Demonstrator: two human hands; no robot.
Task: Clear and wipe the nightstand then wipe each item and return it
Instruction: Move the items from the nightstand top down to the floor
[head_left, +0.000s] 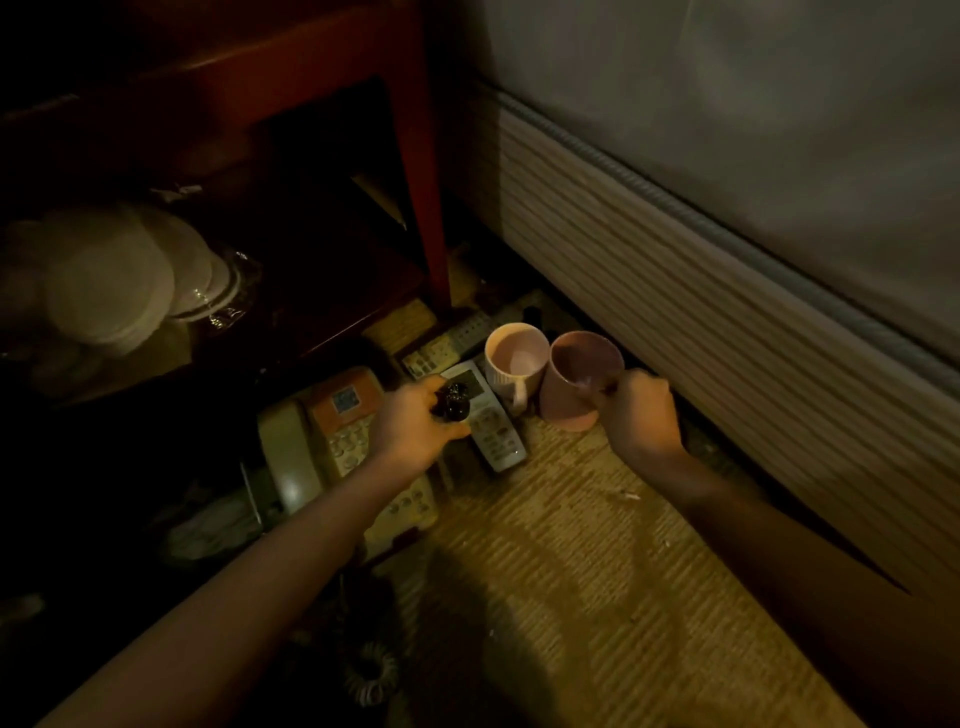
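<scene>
From the head camera, your right hand (641, 415) curls around the handle side of a pink mug (579, 382), which tilts a little with its open mouth facing up and toward you; its base sits at the floor mat, and you cannot tell whether it rests there or is just lifted. Touching it on the left stands a pale ribbed mug (514, 358), upright, its handle pointing toward you.

Your left hand (421, 428) grips a small dark object (453, 401), pinched between thumb and fingers; what it is stays too dark to tell. Under that hand lies a white remote (491, 423), its long axis running from far left to near right, buttons up. Two more remotes (447, 345) lie behind it, stretched toward the bed. A beige telephone (322, 441) sits left of your hand, handset along its left side, keypad up, with its coiled cord (371, 675) trailing toward you.

All this rests on a woven straw mat (597, 571) on the floor. The red wooden nightstand (421, 171) rises behind, one leg coming down near the remotes, a stack of pale plates (114, 275) on its dim lower shelf. The bed's mattress (701, 291) runs along the right.
</scene>
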